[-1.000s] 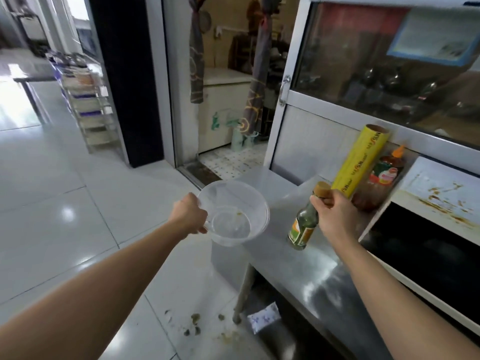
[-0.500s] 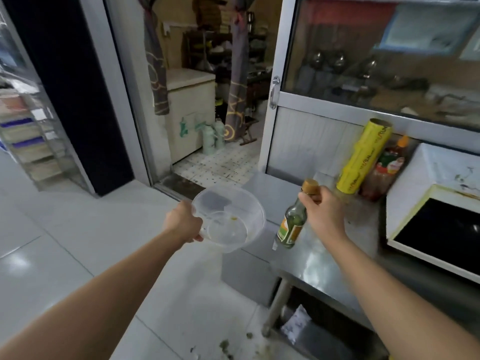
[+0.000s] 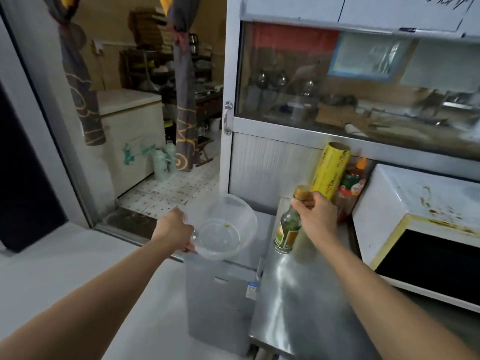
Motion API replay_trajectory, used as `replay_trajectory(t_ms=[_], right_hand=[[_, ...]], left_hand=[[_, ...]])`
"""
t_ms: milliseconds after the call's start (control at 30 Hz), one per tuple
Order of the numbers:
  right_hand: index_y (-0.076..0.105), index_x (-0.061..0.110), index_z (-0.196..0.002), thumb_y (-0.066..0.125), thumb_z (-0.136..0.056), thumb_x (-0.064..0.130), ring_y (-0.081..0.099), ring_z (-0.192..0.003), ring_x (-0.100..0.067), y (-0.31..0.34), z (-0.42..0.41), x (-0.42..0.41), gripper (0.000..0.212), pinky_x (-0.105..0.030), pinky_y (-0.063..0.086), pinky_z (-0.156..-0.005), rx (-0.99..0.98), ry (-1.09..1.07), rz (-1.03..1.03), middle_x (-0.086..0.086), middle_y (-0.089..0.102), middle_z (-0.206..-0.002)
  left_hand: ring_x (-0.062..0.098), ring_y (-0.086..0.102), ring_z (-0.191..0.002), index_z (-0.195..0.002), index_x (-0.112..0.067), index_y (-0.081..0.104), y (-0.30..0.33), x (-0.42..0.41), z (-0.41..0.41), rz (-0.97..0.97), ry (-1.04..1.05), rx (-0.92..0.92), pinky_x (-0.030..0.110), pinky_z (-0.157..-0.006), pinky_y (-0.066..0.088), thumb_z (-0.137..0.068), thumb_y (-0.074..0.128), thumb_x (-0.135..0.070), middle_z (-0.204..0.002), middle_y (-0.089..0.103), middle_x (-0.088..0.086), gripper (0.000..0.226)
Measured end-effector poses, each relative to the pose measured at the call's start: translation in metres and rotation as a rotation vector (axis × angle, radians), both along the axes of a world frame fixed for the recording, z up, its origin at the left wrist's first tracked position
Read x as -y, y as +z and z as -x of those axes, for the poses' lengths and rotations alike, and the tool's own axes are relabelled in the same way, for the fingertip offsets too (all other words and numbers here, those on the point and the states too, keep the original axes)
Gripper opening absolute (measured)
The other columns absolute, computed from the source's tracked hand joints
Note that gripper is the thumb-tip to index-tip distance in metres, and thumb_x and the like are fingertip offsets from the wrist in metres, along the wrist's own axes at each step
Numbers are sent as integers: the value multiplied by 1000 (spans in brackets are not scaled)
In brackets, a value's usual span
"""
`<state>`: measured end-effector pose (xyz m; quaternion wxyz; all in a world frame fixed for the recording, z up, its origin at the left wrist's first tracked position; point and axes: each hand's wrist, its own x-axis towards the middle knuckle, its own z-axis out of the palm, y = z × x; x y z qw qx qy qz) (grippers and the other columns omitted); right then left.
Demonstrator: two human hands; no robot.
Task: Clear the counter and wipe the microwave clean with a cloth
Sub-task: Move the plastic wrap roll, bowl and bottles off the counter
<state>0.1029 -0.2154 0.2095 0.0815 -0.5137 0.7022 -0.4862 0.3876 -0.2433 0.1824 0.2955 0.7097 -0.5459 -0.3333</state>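
1. The left hand (image 3: 174, 231) grips the near rim of a clear bowl (image 3: 224, 227), held in the air off the counter's left edge, above a grey cabinet (image 3: 220, 302).
2. The right hand (image 3: 318, 219) pinches the neck of a green bottle (image 3: 287, 229) under its cap — long axis near upright, hanging below the grip over the counter (image 3: 293, 302) by its left edge.
3. A yellow roll (image 3: 331, 170) and a sauce bottle (image 3: 350, 185) stand at the back edge, just behind the right hand — the nearer hand.
4. The stained microwave (image 3: 415, 203) sits to the right; open floor lies left for carrying things away.
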Motion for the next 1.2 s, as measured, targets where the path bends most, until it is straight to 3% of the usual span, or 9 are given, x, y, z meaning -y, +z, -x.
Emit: replay_trajectory(t_ms=[100, 333, 467, 567, 633, 800, 1033, 1200], right_hand=[[57, 13, -79, 70, -82, 26, 54, -71, -16, 1, 13, 25, 18, -25, 35, -64, -3, -24, 2, 3, 59, -73], [61, 9, -86, 67, -84, 27, 57, -74, -17, -6, 37, 83, 19, -26, 37, -68, -14, -119, -35, 0, 62, -79], [62, 7, -90, 66, -84, 27, 61, -79, -19, -20, 49, 127, 21, -30, 45, -73, 2, -203, -65, -3, 68, -86], [63, 7, -93, 65, -85, 26, 64, -85, -24, -30, 54, 163, 21, -40, 51, -81, 53, -292, -92, -5, 68, -88], [63, 8, -91, 66, -85, 25, 64, -82, -23, -37, 56, 184, 19, -40, 52, -80, 78, -350, -88, -4, 68, -86], [63, 4, -94, 66, -85, 20, 64, -82, -23, -52, 56, 228, 19, -35, 51, -78, 83, -474, -134, -8, 69, -88], [59, 4, -88, 64, -86, 19, 60, -83, -27, -70, 66, 283, 16, -35, 44, -72, 58, -607, -214, -7, 63, -83], [60, -1, -96, 63, -87, 16, 61, -92, -33, -90, 80, 319, 19, -40, 47, -79, 73, -657, -247, -15, 67, -94]], left_hand=[[6, 58, -37, -101, -11, 47, -2, 35, 16, 12, -64, 15, 17, -33, 43, -87, 52, -4, -74, 52, 3, 17], [20, 66, -52, -100, -10, 49, -15, 118, 49, -42, -166, -13, 33, -52, 57, -85, 53, -5, -72, 62, 10, 16], [15, 64, -44, -96, -12, 49, -31, 186, 66, -21, -262, -4, 28, -43, 54, -85, 55, -5, -70, 61, 9, 14], [8, 58, -35, -79, -18, 46, -40, 243, 79, 5, -368, 29, 21, -34, 46, -84, 54, -6, -69, 58, 5, 15], [6, 58, -34, -74, -24, 43, -44, 281, 86, 2, -451, 38, 19, -32, 42, -84, 54, -8, -70, 57, 2, 21], [8, 60, -43, -85, -15, 53, -52, 359, 94, -31, -613, 87, 17, -33, 39, -81, 58, -11, -73, 61, 4, 7], [22, 64, -59, -90, -16, 53, -73, 418, 114, -112, -663, 19, 27, -46, 51, -82, 56, -9, -78, 57, 5, 11], [28, 63, -58, -83, -18, 55, -92, 439, 124, -178, -682, -87, 37, -55, 53, -80, 59, -3, -78, 60, 9, 16]])
